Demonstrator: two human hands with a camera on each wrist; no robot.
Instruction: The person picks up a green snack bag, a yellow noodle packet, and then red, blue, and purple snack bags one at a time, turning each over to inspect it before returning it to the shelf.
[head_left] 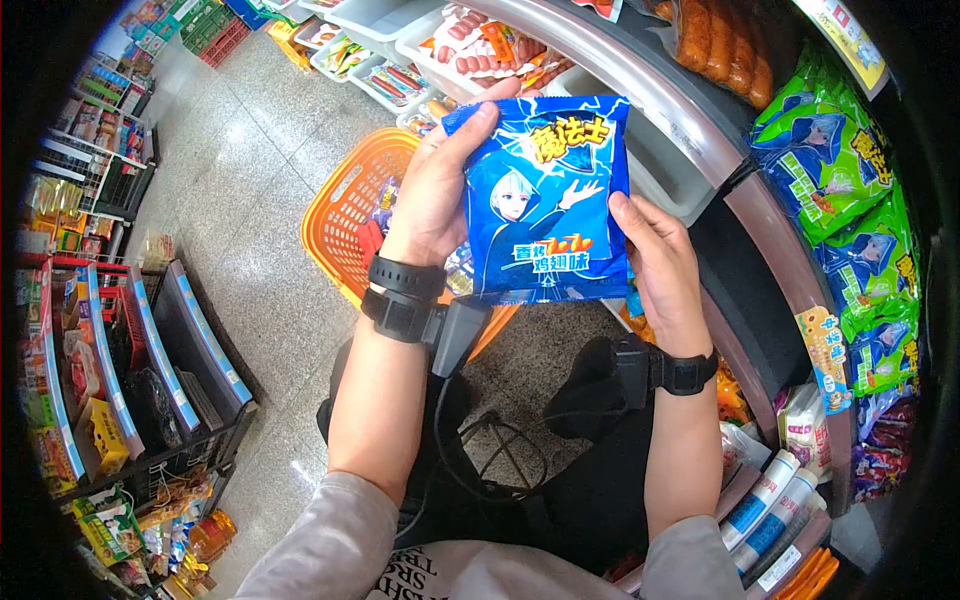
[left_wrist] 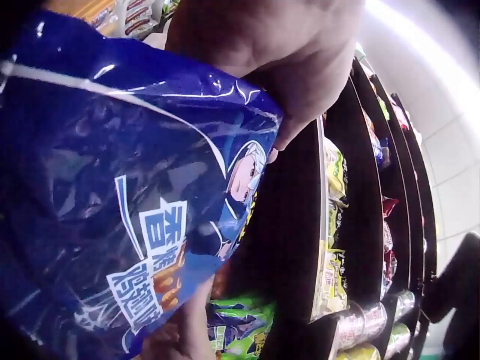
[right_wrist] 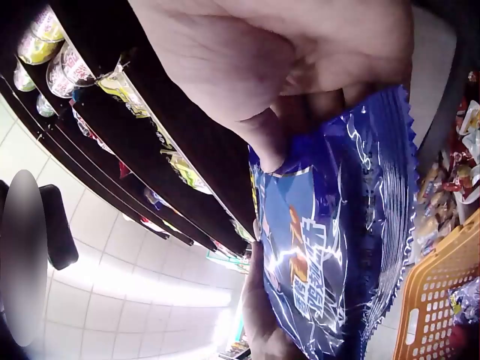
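A blue snack bag with a hooded cartoon figure and yellow lettering is held up, front facing the head camera. My left hand grips its left side, thumb over the upper left corner. On the opposite edge my right hand pinches the bag, thumb on the front and fingers behind. In the left wrist view the bag fills much of the picture, with the left hand at its edge. The right wrist view shows the bag's crimped end beside the right hand.
An orange shopping basket with packets inside stands on the floor beyond my left forearm. Green snack bags line the curved shelf at right. White bins of sausages stand ahead, and another shelf rack is at left.
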